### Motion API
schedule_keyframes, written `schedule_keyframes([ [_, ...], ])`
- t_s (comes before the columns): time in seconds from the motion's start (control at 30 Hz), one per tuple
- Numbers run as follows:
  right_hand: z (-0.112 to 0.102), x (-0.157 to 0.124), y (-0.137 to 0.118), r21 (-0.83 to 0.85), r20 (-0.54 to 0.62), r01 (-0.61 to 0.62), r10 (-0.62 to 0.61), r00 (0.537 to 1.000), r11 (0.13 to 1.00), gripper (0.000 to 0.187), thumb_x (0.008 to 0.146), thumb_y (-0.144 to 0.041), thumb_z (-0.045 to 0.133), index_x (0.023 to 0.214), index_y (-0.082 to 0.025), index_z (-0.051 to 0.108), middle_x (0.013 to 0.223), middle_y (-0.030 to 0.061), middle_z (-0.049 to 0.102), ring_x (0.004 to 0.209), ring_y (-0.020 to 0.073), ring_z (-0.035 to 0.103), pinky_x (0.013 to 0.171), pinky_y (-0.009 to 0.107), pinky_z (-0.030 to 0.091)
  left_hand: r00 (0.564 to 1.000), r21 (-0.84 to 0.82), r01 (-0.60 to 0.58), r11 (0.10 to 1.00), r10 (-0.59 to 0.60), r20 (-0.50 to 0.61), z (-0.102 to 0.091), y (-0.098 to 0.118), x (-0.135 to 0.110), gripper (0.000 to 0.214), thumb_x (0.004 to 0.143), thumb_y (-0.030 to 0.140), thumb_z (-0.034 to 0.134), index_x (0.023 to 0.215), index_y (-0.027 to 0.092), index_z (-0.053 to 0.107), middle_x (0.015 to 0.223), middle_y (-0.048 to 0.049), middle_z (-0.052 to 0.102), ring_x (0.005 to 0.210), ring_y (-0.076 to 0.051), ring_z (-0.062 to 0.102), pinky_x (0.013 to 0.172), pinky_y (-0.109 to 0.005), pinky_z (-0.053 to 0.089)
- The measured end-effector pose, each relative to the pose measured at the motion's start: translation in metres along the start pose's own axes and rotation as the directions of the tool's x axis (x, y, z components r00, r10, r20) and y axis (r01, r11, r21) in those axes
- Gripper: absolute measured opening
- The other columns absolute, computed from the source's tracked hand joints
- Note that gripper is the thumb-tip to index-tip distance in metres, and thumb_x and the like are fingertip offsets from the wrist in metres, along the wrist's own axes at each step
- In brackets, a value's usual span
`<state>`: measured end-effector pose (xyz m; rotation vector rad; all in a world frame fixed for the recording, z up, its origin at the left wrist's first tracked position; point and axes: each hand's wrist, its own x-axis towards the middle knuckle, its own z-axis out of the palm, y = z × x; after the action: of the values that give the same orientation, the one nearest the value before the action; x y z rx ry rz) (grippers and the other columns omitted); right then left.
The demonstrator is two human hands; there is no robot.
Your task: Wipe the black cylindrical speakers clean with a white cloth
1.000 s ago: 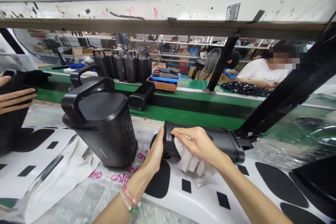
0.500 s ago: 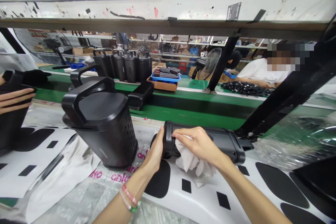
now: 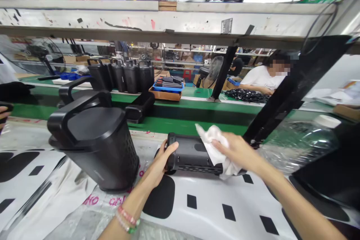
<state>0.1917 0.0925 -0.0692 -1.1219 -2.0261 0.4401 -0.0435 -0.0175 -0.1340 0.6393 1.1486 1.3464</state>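
A black plastic housing [image 3: 191, 153] with a perforated grille lies on its side before me. My left hand [image 3: 163, 159] is closed around its left end, thumb on top. In my right hand [image 3: 234, 150] is a crumpled white cloth [image 3: 215, 144], pinched and pressed on the right part of the housing, whose far end it partly hides. Left of my hands, a similar black housing with a handle [image 3: 95, 142] stands upright on plastic wrap. Under the lying housing spreads a white sheet [image 3: 205, 208] with black cut-out shapes.
Behind runs a green conveyor [image 3: 180, 118] carrying another black housing [image 3: 140, 105]. Beyond are several upright housings [image 3: 123, 75] and a blue tray [image 3: 168, 84]. A shelf [image 3: 197, 20] crosses above; a slanted black post [image 3: 284, 101] stands right. Another person's hand [image 3: 3, 116] shows at far left.
My right hand has moved the cloth rightward along the housing. The housing has rolled, and its slotted grille now faces me. At far left, the other person's hand has mostly left the view.
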Motion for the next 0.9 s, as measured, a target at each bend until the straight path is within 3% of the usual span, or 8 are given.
schedule_keyframes([
  [0.07, 0.005, -0.016, 0.01, -0.175, 0.063, 0.042, -0.031, 0.998, 0.984, 0.04, 0.084, -0.056, 0.046, 0.077, -0.022, 0.065, 0.081, 0.007, 0.07, 0.084, 0.0266, 0.065, 0.087, 0.043, 0.045, 0.996, 0.045, -0.088, 0.995, 0.086, 0.033, -0.002, 0.0, -0.001, 0.088, 0.076, 0.048, 0.07, 0.149, 0.024, 0.028, 0.143, -0.0108, 0.053, 0.131, -0.031, 0.049, 0.11, -0.047, 0.037],
  [0.17, -0.005, -0.026, 0.027, -0.309, -0.111, -0.066, 0.033, 0.993, 0.949, 0.044, 0.087, -0.053, 0.033, 0.071, -0.021, 0.058, 0.078, 0.0114, 0.067, 0.084, 0.03, 0.063, 0.085, 0.048, 0.044, 0.934, 0.233, -0.345, 0.909, 0.306, 0.186, -0.006, -0.001, -0.005, 0.113, 0.062, 0.032, 0.082, 0.153, 0.025, 0.015, 0.157, -0.0063, 0.032, 0.145, -0.026, 0.029, 0.12, -0.036, 0.019],
  [0.27, -0.033, -0.03, 0.043, -0.348, -0.378, -0.259, 0.119, 0.918, 0.901, 0.047, 0.086, -0.052, 0.028, 0.081, -0.017, 0.059, 0.09, 0.0206, 0.064, 0.089, 0.0357, 0.06, 0.08, 0.051, 0.044, 0.818, 0.561, -0.574, 0.596, 0.395, 0.417, -0.011, -0.006, -0.008, 0.128, 0.056, 0.023, 0.083, 0.155, 0.028, 0.001, 0.164, -0.0059, 0.006, 0.15, -0.03, 0.008, 0.122, -0.044, 0.007],
  [0.37, -0.045, -0.042, 0.049, -0.359, -0.523, -0.354, 0.128, 0.842, 0.864, 0.056, 0.09, -0.051, 0.022, 0.089, -0.01, 0.061, 0.094, 0.026, 0.061, 0.092, 0.0378, 0.058, 0.078, 0.052, 0.045, 0.803, 0.692, -0.596, 0.408, 0.332, 0.495, -0.015, -0.011, -0.007, 0.132, 0.059, 0.023, 0.08, 0.152, 0.027, -0.013, 0.163, -0.0114, -0.002, 0.15, -0.032, 0.003, 0.121, -0.051, 0.01],
  [0.57, 0.04, -0.073, -0.002, -0.498, -0.213, 0.004, -0.127, 0.969, 0.867, 0.047, 0.097, -0.036, 0.028, 0.12, -0.015, 0.065, 0.125, 0.014, 0.064, 0.122, 0.0325, 0.054, 0.103, 0.052, 0.038, 0.805, 0.728, -0.592, 0.344, 0.266, 0.529, -0.017, -0.017, 0.001, 0.12, 0.062, 0.02, 0.076, 0.151, 0.022, -0.005, 0.156, -0.0207, 0.019, 0.144, -0.035, 0.027, 0.117, -0.053, 0.025],
  [0.7, 0.096, -0.084, -0.064, -0.437, 0.085, 0.341, -0.338, 0.937, 0.833, 0.053, 0.097, -0.037, 0.031, 0.14, -0.013, 0.051, 0.147, 0.0086, 0.045, 0.136, 0.0268, 0.042, 0.111, 0.043, 0.038, 0.765, 0.681, -0.643, 0.35, 0.315, 0.561, -0.023, -0.023, 0.006, 0.114, 0.063, 0.021, 0.076, 0.152, 0.026, 0.003, 0.157, -0.0172, 0.022, 0.145, -0.036, 0.024, 0.119, -0.055, 0.018],
  [0.8, 0.091, -0.078, -0.069, -0.358, 0.161, 0.317, -0.276, 0.948, 0.878, 0.053, 0.096, -0.036, 0.037, 0.145, -0.016, 0.045, 0.151, 0.004, 0.036, 0.141, 0.0245, 0.033, 0.116, 0.04, 0.031, 0.781, 0.696, -0.623, 0.358, 0.335, 0.526, -0.024, -0.024, 0.007, 0.113, 0.065, 0.019, 0.076, 0.15, 0.029, 0.003, 0.157, -0.0151, 0.022, 0.144, -0.034, 0.026, 0.119, -0.055, 0.019],
  [0.9, 0.045, -0.066, -0.029, -0.299, -0.014, 0.008, -0.013, 1.0, 0.954, 0.047, 0.095, -0.031, 0.039, 0.137, -0.02, 0.055, 0.145, 0.0061, 0.047, 0.139, 0.0291, 0.036, 0.115, 0.052, 0.025, 0.827, 0.752, -0.558, 0.351, 0.306, 0.472, -0.02, -0.019, 0.004, 0.111, 0.065, 0.017, 0.073, 0.149, 0.028, 0.002, 0.154, -0.0157, 0.026, 0.14, -0.034, 0.035, 0.117, -0.055, 0.024],
])
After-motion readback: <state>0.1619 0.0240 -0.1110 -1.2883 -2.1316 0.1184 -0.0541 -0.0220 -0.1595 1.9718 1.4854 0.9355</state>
